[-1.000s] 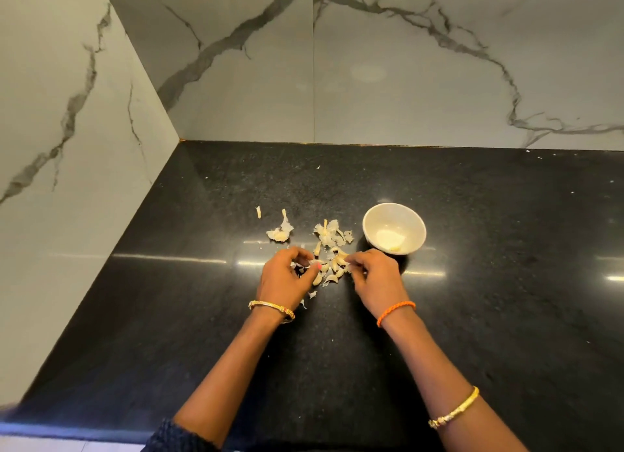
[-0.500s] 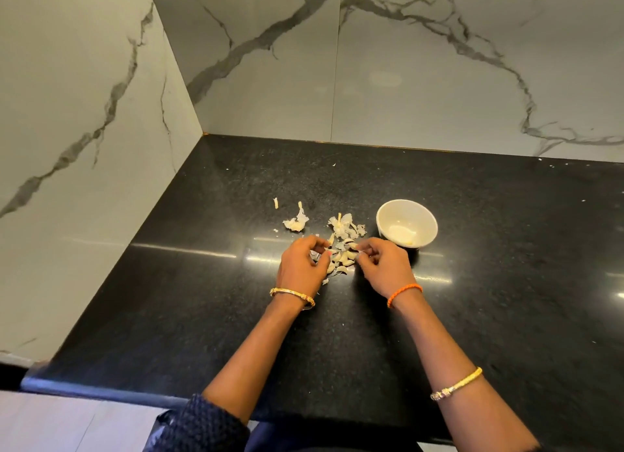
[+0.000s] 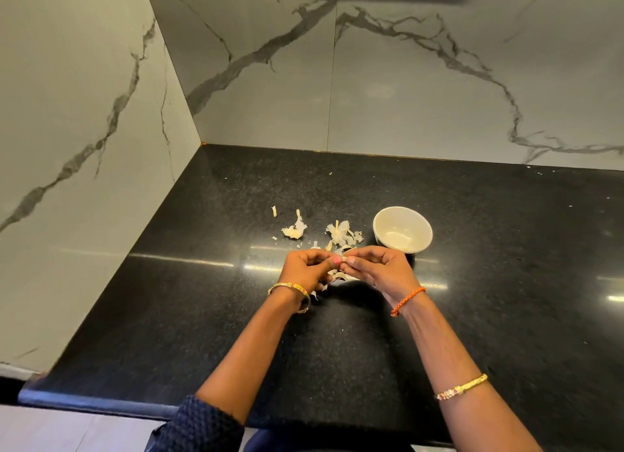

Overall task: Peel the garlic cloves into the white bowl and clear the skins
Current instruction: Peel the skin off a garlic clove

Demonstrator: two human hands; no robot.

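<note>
My left hand and my right hand meet above the black counter and together pinch one small garlic clove between thumbs and fingertips. The clove is mostly hidden by my fingers. Under and behind my hands lies a pile of pale garlic skins, with a second clump of skins further left. The white bowl stands just right of the pile, beyond my right hand; something pale lies at its bottom.
The black stone counter runs into a corner of marble walls at the left and back. A small skin scrap lies left of the clumps. The counter's front edge is close to my body.
My hands have risen off the pile and come together, both now pinching the same clove. The camera view has tilted up and back, showing more wall.
</note>
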